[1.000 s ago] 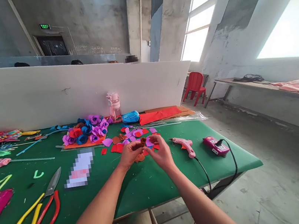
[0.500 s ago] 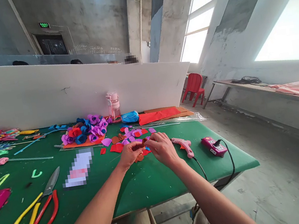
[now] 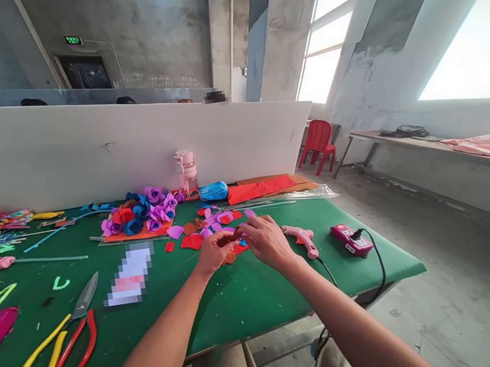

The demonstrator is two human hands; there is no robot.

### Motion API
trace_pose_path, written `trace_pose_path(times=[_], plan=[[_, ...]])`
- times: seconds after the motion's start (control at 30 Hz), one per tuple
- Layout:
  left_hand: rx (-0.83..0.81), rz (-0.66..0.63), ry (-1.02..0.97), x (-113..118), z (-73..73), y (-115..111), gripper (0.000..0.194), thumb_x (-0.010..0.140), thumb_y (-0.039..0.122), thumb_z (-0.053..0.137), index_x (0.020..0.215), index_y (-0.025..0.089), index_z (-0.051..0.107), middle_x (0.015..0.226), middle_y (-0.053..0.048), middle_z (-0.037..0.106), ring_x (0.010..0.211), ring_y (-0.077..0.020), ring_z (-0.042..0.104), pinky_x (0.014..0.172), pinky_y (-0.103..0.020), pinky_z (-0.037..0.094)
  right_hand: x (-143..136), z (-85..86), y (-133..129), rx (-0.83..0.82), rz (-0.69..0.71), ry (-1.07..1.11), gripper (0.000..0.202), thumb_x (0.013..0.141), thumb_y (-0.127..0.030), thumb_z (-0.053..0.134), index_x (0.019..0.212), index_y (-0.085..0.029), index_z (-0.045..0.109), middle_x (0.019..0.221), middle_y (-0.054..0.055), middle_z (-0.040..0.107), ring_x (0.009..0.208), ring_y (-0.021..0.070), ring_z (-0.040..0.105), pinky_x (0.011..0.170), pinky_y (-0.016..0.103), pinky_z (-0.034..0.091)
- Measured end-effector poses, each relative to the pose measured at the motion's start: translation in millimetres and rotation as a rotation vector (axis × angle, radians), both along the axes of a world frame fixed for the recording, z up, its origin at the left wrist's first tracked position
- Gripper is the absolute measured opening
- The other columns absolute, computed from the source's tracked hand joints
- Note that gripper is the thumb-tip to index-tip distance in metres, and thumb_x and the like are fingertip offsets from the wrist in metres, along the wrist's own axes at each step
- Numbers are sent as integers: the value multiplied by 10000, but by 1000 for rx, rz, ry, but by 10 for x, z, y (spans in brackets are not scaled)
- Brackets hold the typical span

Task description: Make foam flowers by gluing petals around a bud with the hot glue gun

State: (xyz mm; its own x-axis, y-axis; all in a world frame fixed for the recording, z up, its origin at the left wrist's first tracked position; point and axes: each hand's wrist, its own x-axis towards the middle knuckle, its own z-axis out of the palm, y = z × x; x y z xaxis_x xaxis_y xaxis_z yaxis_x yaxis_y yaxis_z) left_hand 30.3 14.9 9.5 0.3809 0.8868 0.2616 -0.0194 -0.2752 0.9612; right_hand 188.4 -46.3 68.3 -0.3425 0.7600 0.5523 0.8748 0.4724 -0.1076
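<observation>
My left hand (image 3: 215, 253) and my right hand (image 3: 265, 240) meet over the middle of the green table, fingertips pinched together. Between them is a small brown paper piece (image 3: 233, 238), mostly covered by the fingers, so its exact shape is hidden. Around and behind the hands lie loose purple petals (image 3: 213, 220), red paper pieces (image 3: 192, 242) and brown pieces (image 3: 229, 258). To the right of my right hand rests a pink glue gun (image 3: 303, 239) with a black cord. Finished-looking paper flowers (image 3: 141, 211) in purple, blue and red are heaped at the back left.
Large scissors (image 3: 72, 338) with yellow and red handles lie at left. A magenta power strip (image 3: 351, 240) sits near the right edge. A pink bottle (image 3: 187, 174), a blue packet (image 3: 213, 192) and red paper sheets (image 3: 261, 190) stand along the back, before a white partition (image 3: 129, 145).
My right-hand fingers have shifted slightly and now cover more of the brown paper piece. My left hand stays almost in place, and the things on the table have not moved.
</observation>
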Motion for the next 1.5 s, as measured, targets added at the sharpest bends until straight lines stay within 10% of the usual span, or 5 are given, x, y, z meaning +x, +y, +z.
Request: trace_pose_path(times=[0.23, 0.43, 0.83, 1.13, 1.5], plan=[[77, 29, 33, 4, -9, 4, 165, 693, 320, 692, 805, 201, 709, 755, -28, 692, 725, -185, 618, 684, -287, 489, -14, -29, 22, -31, -49, 20, 143, 879, -168, 506, 871, -207, 643, 831, 45, 618, 727, 177, 548, 722, 308, 363], [43, 23, 23, -7, -2, 8, 240, 676, 328, 707, 871, 188, 704, 746, -27, 685, 687, -172, 612, 653, -280, 483, 25, -55, -75, -67, -105, 563, 95, 853, -284, 508, 870, -206, 561, 734, 1, 567, 643, 143, 503, 623, 265, 394], [-32, -46, 2, -55, 422, -529, 507, 702, 369, 716, 1145, 199, 539, 709, -7, 685, 669, -173, 634, 651, -273, 474, -89, -273, -512, -316, -27, 1148, 334, 746, -442, 657, 975, -204, 612, 816, 8, 611, 528, 96, 426, 492, 233, 378], [137, 180, 240, -272, 135, -1400, 441, 766, 233, 646, 1200, 258, 570, 796, -3, 714, 726, -183, 662, 722, -274, 473, -443, -412, -1021, -465, -43, 1098, 190, 715, -363, 698, 804, -196, 694, 766, 30, 677, 574, 135, 511, 547, 257, 404], [22, 357, 229, -366, -183, -1778, 126, 759, 334, 668, 750, 209, 687, 754, -19, 701, 706, -168, 625, 690, -262, 462, -659, -698, -1377, -556, -18, 1358, 223, 727, -398, 682, 737, -188, 609, 668, 1, 612, 604, 138, 547, 566, 245, 427]])
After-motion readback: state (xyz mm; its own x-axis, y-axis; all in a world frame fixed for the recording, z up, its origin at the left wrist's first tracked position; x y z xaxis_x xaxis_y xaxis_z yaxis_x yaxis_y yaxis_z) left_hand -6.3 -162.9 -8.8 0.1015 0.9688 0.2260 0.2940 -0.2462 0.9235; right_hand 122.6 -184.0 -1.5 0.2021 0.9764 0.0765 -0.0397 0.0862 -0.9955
